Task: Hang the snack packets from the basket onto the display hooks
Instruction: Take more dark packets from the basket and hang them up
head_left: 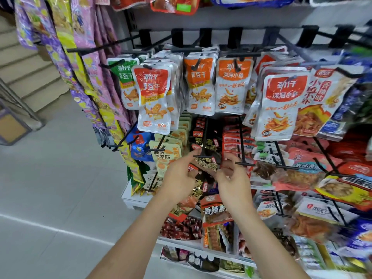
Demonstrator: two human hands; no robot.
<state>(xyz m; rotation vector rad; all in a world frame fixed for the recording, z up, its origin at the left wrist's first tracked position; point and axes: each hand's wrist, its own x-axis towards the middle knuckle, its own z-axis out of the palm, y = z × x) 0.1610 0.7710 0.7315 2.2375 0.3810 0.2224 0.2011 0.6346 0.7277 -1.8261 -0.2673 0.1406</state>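
1. The display rack point(251, 19) fills the right and centre of my view, with black hooks projecting toward me in several rows. A grey tiled floor point(50, 188) lies to its left.
2. Long hanging strips point(84, 77) of purple, yellow and pink packs run down the rack's left edge.
3. The upper row carries silver packets point(155, 97) with orange, red and green panels, stacked several deep on each hook.
4. My left hand point(179, 176) is raised in front of the middle row. Its fingers are curled, with thumb and forefinger pinching the left side of the black packet point(207, 167).
5. My right hand point(234, 180) is just beside the left. Its fingers are curled and pinch the packet's right side.
6. The black packet, with gold lettering, is held between both hands, its top edge directly at the tip of the hook point(203, 137).
7. That hook slopes down toward me and already holds black packets behind its crossbar tip. I cannot tell whether the held packet's hole is on the tip.
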